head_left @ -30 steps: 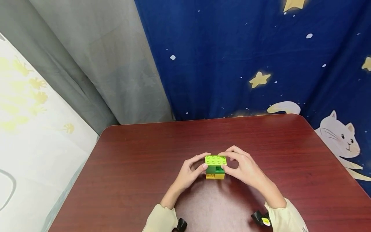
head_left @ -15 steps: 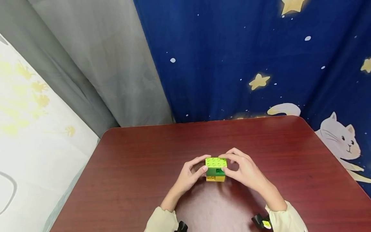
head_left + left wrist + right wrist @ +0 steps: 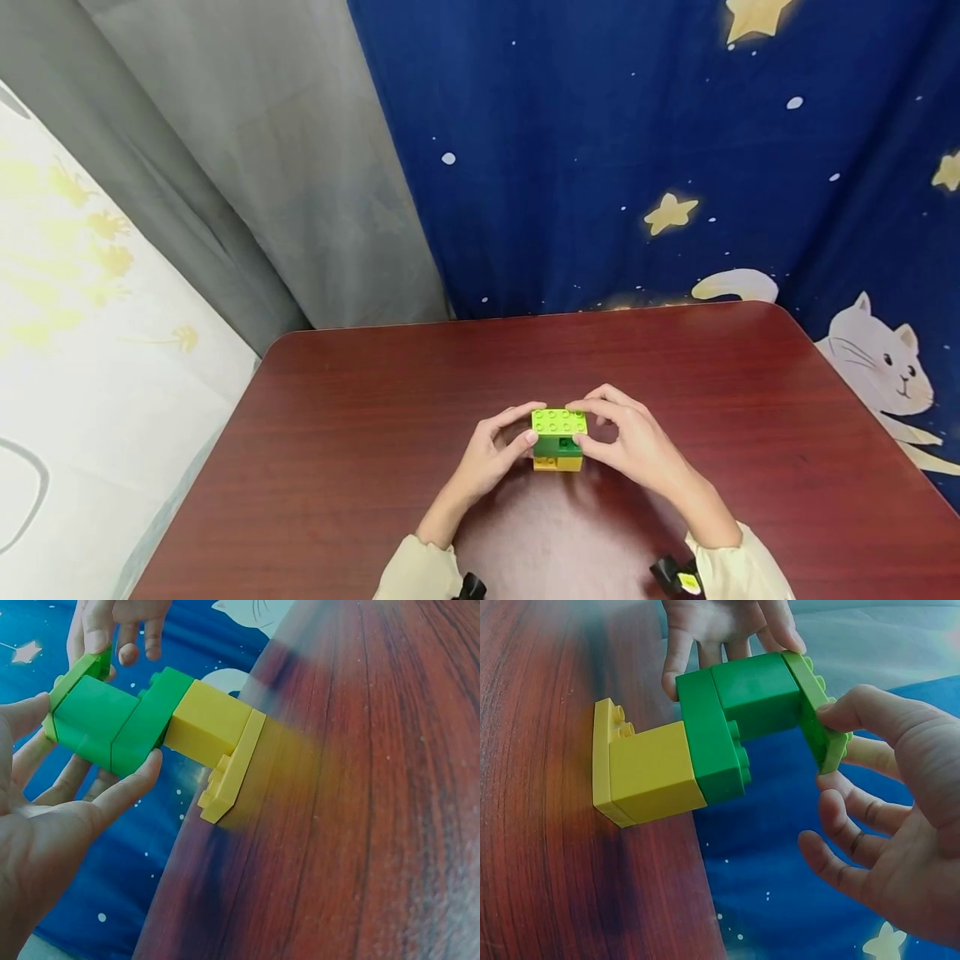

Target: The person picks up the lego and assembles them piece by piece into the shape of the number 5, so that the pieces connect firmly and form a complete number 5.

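A small stack of toy building bricks stands on the table between both hands. At its base is a flat yellow plate [image 3: 602, 765], with a yellow brick [image 3: 652, 772] on its right half. Above come a longer green brick [image 3: 705, 735], then a green brick [image 3: 94, 720] on the left half. A lime plate [image 3: 558, 422] with studs up tops the stack, its right end overhanging a gap. My left hand [image 3: 483, 454] holds the stack's upper left side between thumb and fingers. My right hand [image 3: 633, 433] pinches the lime plate's right end with thumb and forefinger.
The stack is on a reddish-brown wooden table [image 3: 390, 392]. Behind it hang a grey curtain [image 3: 300, 192] and a blue star-patterned curtain [image 3: 570, 183]. Black wrist devices, one seen at the right sleeve [image 3: 663, 573], sit low near both forearms.
The head view has tilted slightly, so table and hands appear a little lower. Both hands keep the same hold, and the bricks look unchanged.
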`<state>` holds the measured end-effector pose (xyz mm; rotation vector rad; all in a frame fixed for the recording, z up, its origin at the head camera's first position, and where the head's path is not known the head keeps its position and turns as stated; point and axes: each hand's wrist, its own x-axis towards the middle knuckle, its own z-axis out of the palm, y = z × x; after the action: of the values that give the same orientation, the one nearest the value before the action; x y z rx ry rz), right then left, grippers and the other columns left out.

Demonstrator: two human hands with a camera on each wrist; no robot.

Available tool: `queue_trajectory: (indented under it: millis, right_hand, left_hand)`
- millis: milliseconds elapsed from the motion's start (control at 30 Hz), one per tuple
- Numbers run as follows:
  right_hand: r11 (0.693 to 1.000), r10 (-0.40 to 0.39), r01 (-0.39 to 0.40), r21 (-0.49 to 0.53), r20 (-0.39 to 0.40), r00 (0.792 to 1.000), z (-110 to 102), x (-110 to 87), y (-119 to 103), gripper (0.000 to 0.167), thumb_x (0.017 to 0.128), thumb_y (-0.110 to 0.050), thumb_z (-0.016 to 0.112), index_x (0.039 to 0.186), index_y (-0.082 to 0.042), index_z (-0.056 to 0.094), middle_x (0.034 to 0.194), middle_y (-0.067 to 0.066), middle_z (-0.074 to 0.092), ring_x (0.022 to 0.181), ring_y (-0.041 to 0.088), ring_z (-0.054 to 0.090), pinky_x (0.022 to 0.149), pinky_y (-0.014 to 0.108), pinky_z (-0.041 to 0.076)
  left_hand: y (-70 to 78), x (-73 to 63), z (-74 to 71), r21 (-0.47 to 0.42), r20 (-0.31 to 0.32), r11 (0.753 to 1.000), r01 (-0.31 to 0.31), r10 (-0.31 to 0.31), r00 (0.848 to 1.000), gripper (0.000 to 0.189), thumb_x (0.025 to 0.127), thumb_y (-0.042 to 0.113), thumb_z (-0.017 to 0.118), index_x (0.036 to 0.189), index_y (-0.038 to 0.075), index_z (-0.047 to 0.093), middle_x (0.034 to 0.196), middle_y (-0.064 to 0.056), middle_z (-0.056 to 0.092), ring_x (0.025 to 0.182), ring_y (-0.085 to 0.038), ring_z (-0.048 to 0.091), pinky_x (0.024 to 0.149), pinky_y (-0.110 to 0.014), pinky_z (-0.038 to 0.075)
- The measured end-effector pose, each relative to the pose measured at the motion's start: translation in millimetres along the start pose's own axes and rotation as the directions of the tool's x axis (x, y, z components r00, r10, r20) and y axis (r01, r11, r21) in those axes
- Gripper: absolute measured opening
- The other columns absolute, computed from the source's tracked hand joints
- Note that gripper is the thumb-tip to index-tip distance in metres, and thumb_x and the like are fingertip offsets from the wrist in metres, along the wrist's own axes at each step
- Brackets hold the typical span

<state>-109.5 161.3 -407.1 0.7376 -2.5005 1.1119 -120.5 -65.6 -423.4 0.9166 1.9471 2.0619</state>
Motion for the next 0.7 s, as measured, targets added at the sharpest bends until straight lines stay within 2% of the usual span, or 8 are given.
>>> queue_trajectory:
  millis: [433, 700]
  right_hand:
    - [0.999, 0.018, -0.018, 0.028, 0.008, 1.000, 0.9, 0.6, -0.3, 0.033, 0.075, -0.015, 0.076, 0.107, -0.017, 0.068, 0.093, -0.014, 0.055, 0.077, 0.008, 0.048, 0.059, 0.024, 0.044]
    - [0.999, 0.019, -0.019, 0.028, 0.005, 1.000, -1.1, 0.9, 0.6, 0.034, 0.074, -0.014, 0.077, 0.107, -0.016, 0.068, 0.093, -0.013, 0.055, 0.076, 0.009, 0.048, 0.059, 0.027, 0.045]
  left_hand:
    - [0.5, 0.5, -0.7, -0.023, -0.010, 0.999, 0.025, -0.025, 1.000, 0.035, 0.093, -0.003, 0.051, 0.128, -0.006, 0.050, 0.119, -0.022, 0.051, 0.098, -0.021, 0.058, 0.072, -0.056, 0.047]
    - [1.8, 3.0, 0.7, -0.010, -0.003, 1.000, 0.022, -0.022, 1.000, 0.035, 0.092, -0.005, 0.051, 0.126, -0.013, 0.047, 0.119, -0.025, 0.051, 0.098, -0.028, 0.057, 0.072, -0.056, 0.048]
